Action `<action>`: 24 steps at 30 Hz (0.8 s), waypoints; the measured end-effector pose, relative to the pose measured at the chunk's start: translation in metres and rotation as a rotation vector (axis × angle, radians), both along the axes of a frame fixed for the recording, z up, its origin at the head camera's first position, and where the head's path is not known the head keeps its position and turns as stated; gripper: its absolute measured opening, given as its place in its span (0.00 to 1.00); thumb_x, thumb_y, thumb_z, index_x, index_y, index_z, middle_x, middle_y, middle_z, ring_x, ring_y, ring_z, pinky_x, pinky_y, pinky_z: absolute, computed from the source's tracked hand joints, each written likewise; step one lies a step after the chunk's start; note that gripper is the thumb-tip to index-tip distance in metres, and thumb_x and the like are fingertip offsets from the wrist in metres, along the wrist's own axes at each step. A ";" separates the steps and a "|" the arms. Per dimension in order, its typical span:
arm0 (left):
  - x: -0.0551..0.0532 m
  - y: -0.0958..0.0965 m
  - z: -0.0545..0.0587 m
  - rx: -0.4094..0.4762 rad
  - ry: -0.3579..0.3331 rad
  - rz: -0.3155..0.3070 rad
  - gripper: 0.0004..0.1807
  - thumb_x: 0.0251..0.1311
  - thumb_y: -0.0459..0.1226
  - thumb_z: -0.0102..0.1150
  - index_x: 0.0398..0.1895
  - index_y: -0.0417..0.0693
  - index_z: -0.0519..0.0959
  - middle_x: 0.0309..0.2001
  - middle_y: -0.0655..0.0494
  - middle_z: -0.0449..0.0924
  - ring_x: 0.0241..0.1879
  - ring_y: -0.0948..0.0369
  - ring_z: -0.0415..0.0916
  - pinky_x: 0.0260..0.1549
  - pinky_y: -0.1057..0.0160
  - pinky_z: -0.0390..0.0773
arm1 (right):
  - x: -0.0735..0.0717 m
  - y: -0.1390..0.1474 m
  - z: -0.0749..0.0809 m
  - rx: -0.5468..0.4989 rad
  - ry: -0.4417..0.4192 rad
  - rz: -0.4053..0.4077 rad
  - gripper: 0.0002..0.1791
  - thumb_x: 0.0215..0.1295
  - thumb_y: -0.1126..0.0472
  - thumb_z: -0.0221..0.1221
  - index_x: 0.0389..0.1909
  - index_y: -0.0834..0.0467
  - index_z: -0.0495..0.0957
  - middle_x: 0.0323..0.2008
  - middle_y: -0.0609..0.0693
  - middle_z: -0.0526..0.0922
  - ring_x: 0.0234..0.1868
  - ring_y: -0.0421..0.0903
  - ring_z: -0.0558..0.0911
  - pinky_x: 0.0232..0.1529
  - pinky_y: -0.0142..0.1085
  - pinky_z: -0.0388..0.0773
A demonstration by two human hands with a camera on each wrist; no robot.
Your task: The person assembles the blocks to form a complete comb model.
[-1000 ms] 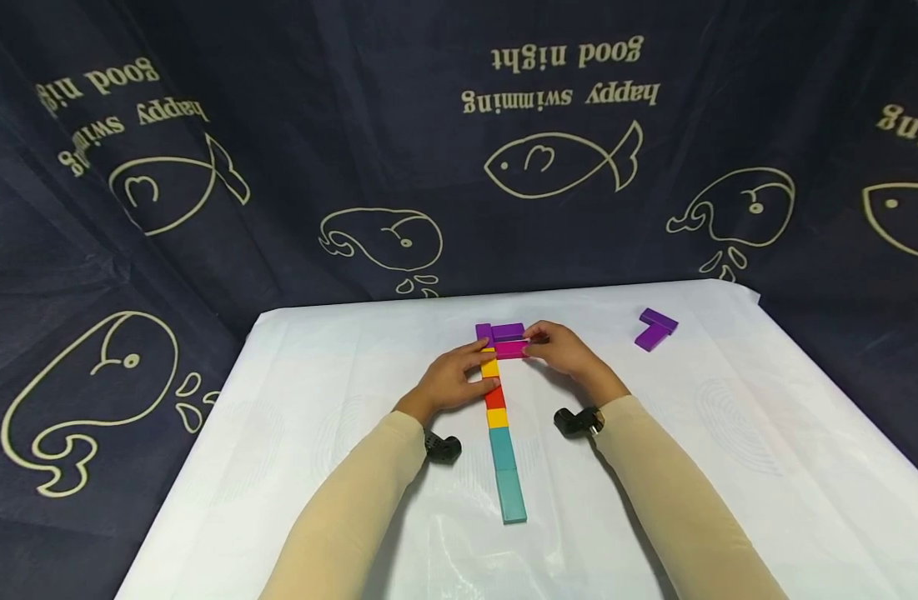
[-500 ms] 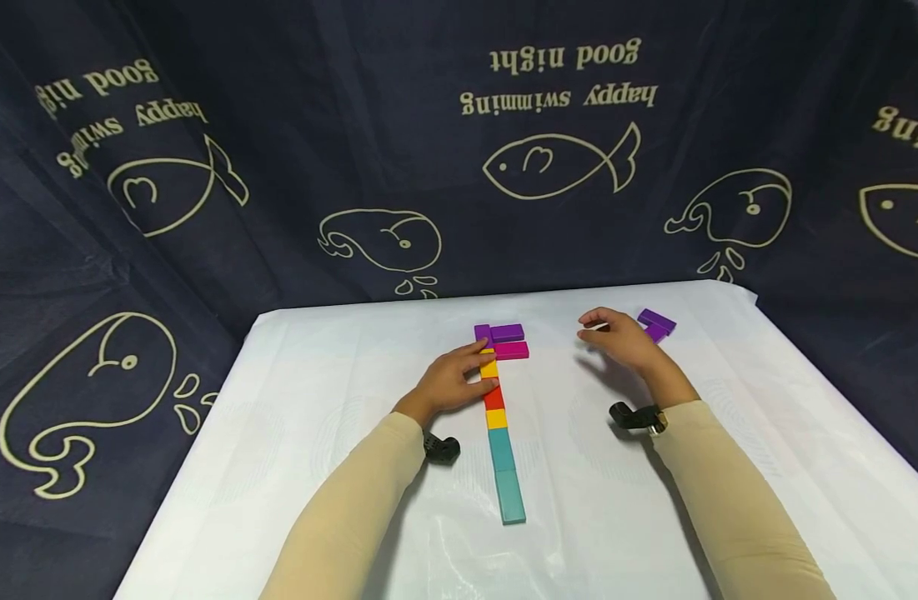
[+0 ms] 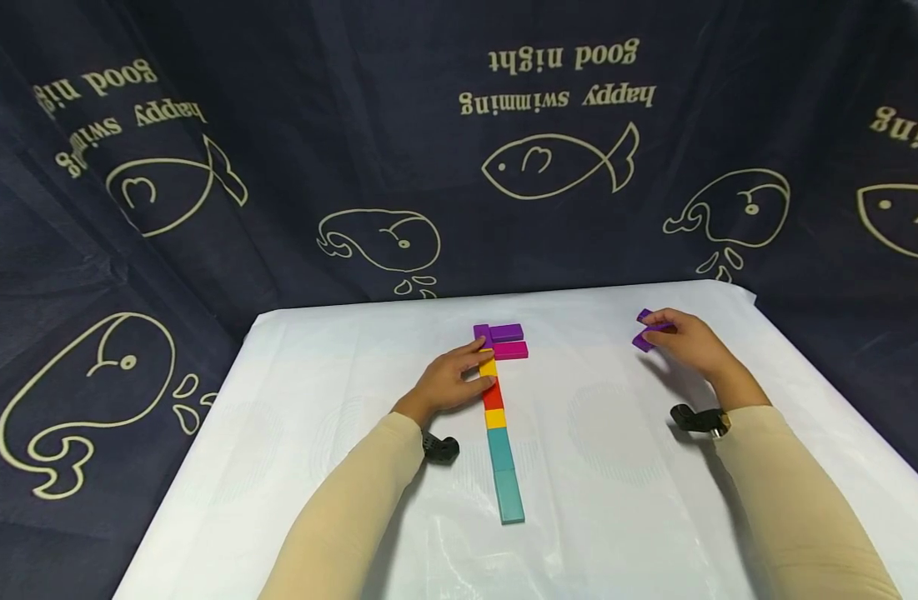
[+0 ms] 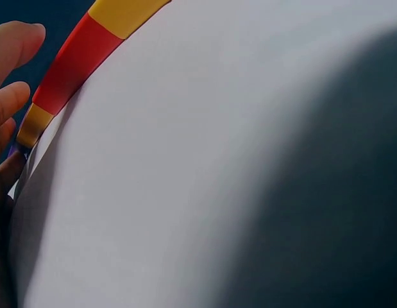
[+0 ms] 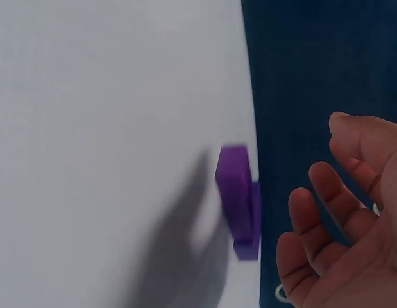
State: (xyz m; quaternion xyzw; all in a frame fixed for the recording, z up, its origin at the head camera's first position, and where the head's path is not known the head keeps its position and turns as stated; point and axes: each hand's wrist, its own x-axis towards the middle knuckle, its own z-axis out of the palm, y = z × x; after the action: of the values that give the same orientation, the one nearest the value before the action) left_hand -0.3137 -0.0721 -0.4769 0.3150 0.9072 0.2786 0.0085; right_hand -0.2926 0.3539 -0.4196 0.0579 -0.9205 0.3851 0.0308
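In the head view my left hand rests beside a line of coloured blocks, fingers extended to its upper part. The line has a purple block at the far end, then yellow, red, yellow and two teal blocks. Branching right from its far end are a purple block and a magenta block. My right hand is over two loose purple blocks, partly hiding them. The right wrist view shows its fingers loosely bent and apart from those blocks.
A white cloth covers the table, whose far edge lies just behind the loose blocks. Behind it hangs a dark curtain with fish and whale drawings. Black devices are strapped at both wrists.
My right hand has left the magenta block and moved right to the loose purple blocks. The magenta block stays beside the line. My left hand keeps its place.
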 end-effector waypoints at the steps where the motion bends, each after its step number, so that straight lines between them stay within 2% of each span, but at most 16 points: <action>1: 0.000 0.000 0.000 0.001 -0.001 0.000 0.32 0.63 0.53 0.58 0.70 0.56 0.72 0.76 0.59 0.57 0.72 0.56 0.59 0.69 0.54 0.59 | 0.000 0.003 0.000 0.008 -0.004 0.001 0.19 0.71 0.61 0.58 0.56 0.69 0.73 0.47 0.65 0.79 0.43 0.51 0.75 0.44 0.34 0.70; 4: 0.000 -0.001 -0.001 0.009 -0.002 -0.002 0.32 0.62 0.53 0.58 0.69 0.56 0.72 0.75 0.59 0.58 0.72 0.56 0.59 0.69 0.54 0.60 | -0.001 0.010 0.000 0.020 -0.023 0.012 0.19 0.71 0.62 0.59 0.56 0.69 0.73 0.48 0.67 0.78 0.45 0.55 0.75 0.44 0.39 0.69; 11: -0.002 -0.001 -0.002 0.012 0.007 -0.006 0.31 0.62 0.53 0.58 0.68 0.56 0.74 0.75 0.60 0.60 0.71 0.57 0.60 0.69 0.54 0.61 | -0.005 0.016 -0.007 0.033 -0.103 0.057 0.23 0.69 0.64 0.59 0.60 0.70 0.70 0.51 0.70 0.74 0.49 0.61 0.72 0.46 0.42 0.68; 15: -0.001 0.000 -0.002 0.002 0.009 -0.007 0.31 0.62 0.53 0.57 0.68 0.56 0.74 0.74 0.60 0.60 0.71 0.57 0.61 0.69 0.54 0.61 | -0.006 0.016 -0.011 0.040 -0.140 0.088 0.24 0.68 0.65 0.58 0.61 0.70 0.69 0.55 0.73 0.71 0.52 0.64 0.70 0.50 0.47 0.67; 20: 0.000 0.000 -0.001 0.003 0.016 -0.009 0.30 0.61 0.52 0.59 0.67 0.55 0.75 0.74 0.59 0.61 0.71 0.56 0.61 0.69 0.53 0.61 | -0.008 0.015 -0.016 0.048 -0.177 0.085 0.24 0.69 0.64 0.57 0.63 0.70 0.67 0.58 0.73 0.67 0.54 0.67 0.68 0.55 0.54 0.65; 24: 0.001 0.000 0.000 0.000 0.010 -0.006 0.30 0.61 0.51 0.59 0.67 0.55 0.75 0.74 0.59 0.61 0.71 0.56 0.61 0.69 0.52 0.61 | -0.008 0.014 -0.019 0.043 -0.167 0.075 0.24 0.69 0.64 0.58 0.62 0.70 0.68 0.56 0.73 0.69 0.53 0.65 0.69 0.52 0.52 0.67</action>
State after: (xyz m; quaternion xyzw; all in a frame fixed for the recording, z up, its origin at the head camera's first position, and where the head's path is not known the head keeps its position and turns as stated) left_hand -0.3131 -0.0725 -0.4773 0.3190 0.9064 0.2769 0.0047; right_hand -0.3009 0.3680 -0.4387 0.0605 -0.9252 0.3695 -0.0617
